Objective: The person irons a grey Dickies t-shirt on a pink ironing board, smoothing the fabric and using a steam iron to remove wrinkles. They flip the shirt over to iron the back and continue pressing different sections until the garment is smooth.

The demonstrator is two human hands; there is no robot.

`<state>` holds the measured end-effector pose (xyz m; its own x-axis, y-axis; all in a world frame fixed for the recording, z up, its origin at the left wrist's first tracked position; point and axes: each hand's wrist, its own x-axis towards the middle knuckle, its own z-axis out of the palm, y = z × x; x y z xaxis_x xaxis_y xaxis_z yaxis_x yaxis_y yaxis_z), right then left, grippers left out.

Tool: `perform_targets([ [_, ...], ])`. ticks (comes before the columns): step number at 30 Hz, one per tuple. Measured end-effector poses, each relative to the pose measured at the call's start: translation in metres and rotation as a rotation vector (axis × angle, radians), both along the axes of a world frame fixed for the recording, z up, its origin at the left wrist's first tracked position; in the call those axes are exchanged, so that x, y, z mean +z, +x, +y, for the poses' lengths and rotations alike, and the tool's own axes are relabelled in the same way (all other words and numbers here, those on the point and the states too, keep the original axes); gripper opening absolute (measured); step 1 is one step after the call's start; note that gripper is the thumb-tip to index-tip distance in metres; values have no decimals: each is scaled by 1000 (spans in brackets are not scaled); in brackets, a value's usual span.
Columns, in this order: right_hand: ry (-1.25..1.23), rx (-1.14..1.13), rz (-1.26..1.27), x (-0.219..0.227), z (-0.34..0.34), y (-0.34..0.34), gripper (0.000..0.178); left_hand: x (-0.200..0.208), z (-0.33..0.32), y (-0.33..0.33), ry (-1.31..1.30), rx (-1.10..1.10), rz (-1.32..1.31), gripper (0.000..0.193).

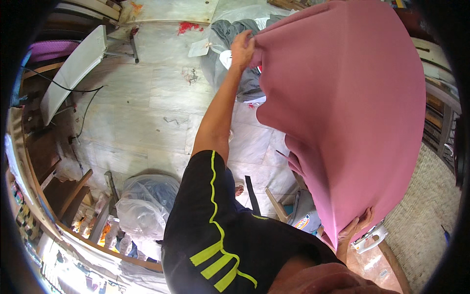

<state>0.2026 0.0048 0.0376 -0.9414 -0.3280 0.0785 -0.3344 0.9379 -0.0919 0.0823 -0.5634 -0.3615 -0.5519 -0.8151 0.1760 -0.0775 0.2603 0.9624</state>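
A large sheet of pink fabric (362, 98) spreads over the right half of the view, its left edge hanging in waves. At the far end my left hand (243, 49) is closed on the upper left edge of the fabric, with the arm stretched out. Close to my body, my right hand (356, 225) grips the near edge, fingers over the cloth and part of the hand hidden beneath it. Just beside my right hand lies a white and metal handled tool (372, 239), partly covered by the fabric.
A clear plastic bag with grey cloth (227, 34) lies beyond my left hand. Another plastic-wrapped bundle (147, 201) stands at the lower left. A folding white table (76, 73) leans at the left. A woven mat (426, 210) lies at the right. Red scraps (190, 27) dot the tiled floor.
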Motion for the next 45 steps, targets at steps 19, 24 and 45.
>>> perform_targets([
  [19,-161,-23,-76,-6,-2,1,67,25,65,-58,-378,63,-502,31],
  [24,-122,9,-73,-4,-2,-5,67,-29,48,-50,-329,61,-551,31],
  [45,-112,-27,-7,-2,0,0,63,123,285,181,326,-599,-338,33],
])
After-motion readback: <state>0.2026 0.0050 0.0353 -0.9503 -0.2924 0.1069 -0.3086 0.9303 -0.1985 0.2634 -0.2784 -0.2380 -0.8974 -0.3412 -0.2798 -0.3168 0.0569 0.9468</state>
